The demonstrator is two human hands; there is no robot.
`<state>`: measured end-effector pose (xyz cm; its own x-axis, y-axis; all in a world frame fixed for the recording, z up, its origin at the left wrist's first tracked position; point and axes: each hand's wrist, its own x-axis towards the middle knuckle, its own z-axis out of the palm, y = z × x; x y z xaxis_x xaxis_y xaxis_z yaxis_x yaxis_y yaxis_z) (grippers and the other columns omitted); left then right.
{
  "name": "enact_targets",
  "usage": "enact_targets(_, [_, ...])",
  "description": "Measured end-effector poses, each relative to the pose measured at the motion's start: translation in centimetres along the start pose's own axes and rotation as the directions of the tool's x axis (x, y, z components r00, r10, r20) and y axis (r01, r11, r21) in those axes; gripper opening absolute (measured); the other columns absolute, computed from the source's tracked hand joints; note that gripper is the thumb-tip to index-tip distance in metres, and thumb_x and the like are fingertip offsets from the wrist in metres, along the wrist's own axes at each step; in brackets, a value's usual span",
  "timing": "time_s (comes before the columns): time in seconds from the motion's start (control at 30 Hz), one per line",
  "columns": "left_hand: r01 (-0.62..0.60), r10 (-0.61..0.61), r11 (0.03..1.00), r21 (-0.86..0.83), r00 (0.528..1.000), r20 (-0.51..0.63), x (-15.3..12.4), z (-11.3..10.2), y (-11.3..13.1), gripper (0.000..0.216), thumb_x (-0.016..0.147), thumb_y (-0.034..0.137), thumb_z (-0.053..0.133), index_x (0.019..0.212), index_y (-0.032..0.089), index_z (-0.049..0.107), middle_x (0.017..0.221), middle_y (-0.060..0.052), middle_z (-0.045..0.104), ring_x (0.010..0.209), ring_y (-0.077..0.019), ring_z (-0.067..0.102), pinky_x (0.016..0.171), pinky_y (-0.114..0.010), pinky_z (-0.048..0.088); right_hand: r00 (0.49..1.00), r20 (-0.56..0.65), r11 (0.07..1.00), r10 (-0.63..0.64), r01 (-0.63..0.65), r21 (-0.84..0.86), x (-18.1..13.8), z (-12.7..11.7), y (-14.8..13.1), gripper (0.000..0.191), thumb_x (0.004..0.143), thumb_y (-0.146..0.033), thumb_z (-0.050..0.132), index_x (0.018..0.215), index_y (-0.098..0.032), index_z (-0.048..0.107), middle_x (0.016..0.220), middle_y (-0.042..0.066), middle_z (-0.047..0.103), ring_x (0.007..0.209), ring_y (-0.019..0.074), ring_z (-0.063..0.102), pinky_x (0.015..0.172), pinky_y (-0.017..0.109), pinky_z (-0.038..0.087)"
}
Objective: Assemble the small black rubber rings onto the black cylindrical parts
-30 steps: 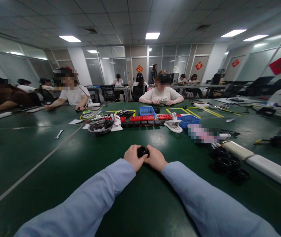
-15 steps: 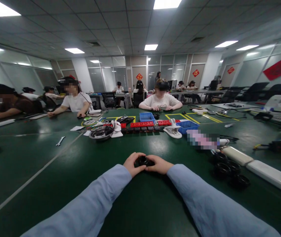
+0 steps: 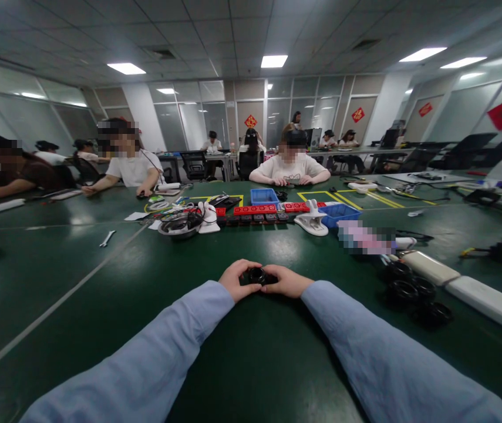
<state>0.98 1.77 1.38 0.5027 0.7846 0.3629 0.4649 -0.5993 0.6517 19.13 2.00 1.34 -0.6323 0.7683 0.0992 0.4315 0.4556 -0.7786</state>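
Between my hands, low over the green table (image 3: 251,358), is a black part with a round opening (image 3: 257,274). My left hand (image 3: 237,281) wraps its left side, fingers behind and thumb in front. On the other side my right hand (image 3: 290,281) grips it the same way, and the two thumbs nearly meet at the front. Much of the part is hidden by my fingers. Off to the right lie several similar black ring-shaped parts (image 3: 403,291), bunched together.
A power strip with red sockets (image 3: 255,210) crosses the table ahead, beside a white clamp (image 3: 312,220), a blue bin (image 3: 341,216) and a dish of cables (image 3: 180,226). A wrench (image 3: 107,238) lies left. Long white bars (image 3: 492,305) lie right. A person (image 3: 289,167) sits opposite.
The view has tilted down slightly, so the scene sits higher. Both hands keep their hold on the black part, whose round opening now shows a little more clearly.
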Motion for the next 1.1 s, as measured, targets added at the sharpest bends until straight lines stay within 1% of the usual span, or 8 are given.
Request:
enact_targets(0.27, [0.028, -0.024, 0.998, 0.055, 0.996, -0.081, -0.3, 0.8, 0.4, 0.041, 0.058, 0.028, 0.065, 0.096, 0.018, 0.053, 0.082, -0.002, 0.051, 0.074, -0.0153, 0.049, 0.063, -0.026, 0.042, 1.000, -0.012, 0.999, 0.026, -0.025, 0.019, 0.1, 0.2, 0.5, 0.026, 0.065, -0.024, 0.059, 0.087, -0.012, 0.053, 0.075, 0.000, 0.054, 0.066, 0.0114, 0.049, 0.059, 0.023, 0.038])
enact_targets(0.43, [0.186, -0.123, 0.968, 0.171, 0.938, -0.323, -0.4, 2.1, 1.1, 0.036, 0.058, 0.028, 0.065, 0.088, 0.016, 0.051, 0.086, -0.005, 0.051, 0.085, -0.0198, 0.049, 0.074, -0.034, 0.042, 0.938, -0.319, 0.949, 0.134, -0.215, -0.231, 0.4, 1.9, 0.0, 0.025, 0.058, -0.027, 0.063, 0.074, -0.014, 0.049, 0.067, -0.001, 0.050, 0.061, 0.0115, 0.045, 0.053, 0.022, 0.033])
enact_targets(0.53, [0.200, -0.135, 0.963, 0.180, 0.938, -0.320, -0.3, 2.2, 0.9, 0.035, 0.058, 0.030, 0.065, 0.087, 0.016, 0.051, 0.086, -0.005, 0.052, 0.085, -0.0206, 0.050, 0.076, -0.036, 0.042, 0.887, -0.443, 0.870, 0.130, -0.317, -0.378, 0.4, 2.9, -0.7, 0.024, 0.061, -0.031, 0.060, 0.074, -0.014, 0.049, 0.068, 0.001, 0.051, 0.063, 0.0133, 0.046, 0.056, 0.024, 0.033])
enact_targets(0.73, [0.078, -0.050, 0.989, 0.129, 0.977, -0.208, -0.5, 0.9, -0.2, 0.063, 0.054, 0.033, 0.068, 0.110, 0.016, 0.043, 0.107, -0.008, 0.048, 0.097, -0.0217, 0.046, 0.086, -0.037, 0.038, 0.964, -0.267, 0.951, -0.011, -0.072, -0.301, -0.6, 1.7, -0.4, 0.070, 0.053, -0.044, 0.067, 0.111, -0.015, 0.042, 0.099, 0.008, 0.051, 0.086, 0.0195, 0.048, 0.073, 0.031, 0.037])
enact_targets(0.83, [0.045, -0.023, 0.996, 0.075, 0.961, -0.274, -0.4, -0.2, -1.1, 0.060, 0.064, 0.037, 0.060, 0.117, 0.017, 0.038, 0.113, -0.009, 0.046, 0.100, -0.0201, 0.046, 0.088, -0.036, 0.036, 0.971, -0.237, 0.991, 0.001, -0.033, -0.128, -1.1, 0.5, 0.2, 0.063, 0.067, -0.042, 0.056, 0.120, -0.016, 0.034, 0.100, 0.008, 0.051, 0.080, 0.0151, 0.050, 0.070, 0.029, 0.040])
enact_targets(0.97, [0.295, -0.318, 0.947, -0.124, 0.908, -0.272, 0.1, -1.3, -2.2, 0.034, 0.075, 0.042, 0.044, 0.093, 0.017, 0.057, 0.070, -0.003, 0.059, 0.056, -0.0124, 0.055, 0.056, -0.026, 0.046, 0.895, -0.439, 0.990, 0.083, -0.125, -0.068, -1.1, 0.1, 0.4, 0.033, 0.077, -0.035, 0.043, 0.103, -0.016, 0.051, 0.078, 0.003, 0.057, 0.067, 0.0121, 0.051, 0.063, 0.026, 0.040])
enact_targets(1.03, [0.439, -0.472, 0.879, -0.184, 0.853, -0.221, 0.3, -1.3, -2.3, 0.034, 0.073, 0.045, 0.044, 0.081, 0.016, 0.059, 0.049, 0.003, 0.051, 0.036, -0.0086, 0.043, 0.038, -0.021, 0.037, 0.861, -0.493, 0.981, 0.121, -0.180, -0.074, -0.8, 0.3, 0.4, 0.024, 0.076, -0.032, 0.044, 0.087, -0.016, 0.057, 0.066, 0.000, 0.056, 0.061, 0.0117, 0.051, 0.059, 0.024, 0.039])
enact_targets(1.1, [0.469, -0.505, 0.860, -0.201, 0.838, -0.205, 0.4, -1.1, -2.2, 0.030, 0.069, 0.045, 0.049, 0.072, 0.016, 0.057, 0.041, 0.006, 0.043, 0.032, -0.0072, 0.037, 0.035, -0.019, 0.030, 0.848, -0.513, 0.975, 0.136, -0.208, -0.085, -0.6, 0.6, 0.5, 0.021, 0.075, -0.033, 0.044, 0.072, -0.016, 0.057, 0.057, -0.001, 0.053, 0.054, 0.0106, 0.048, 0.054, 0.022, 0.037])
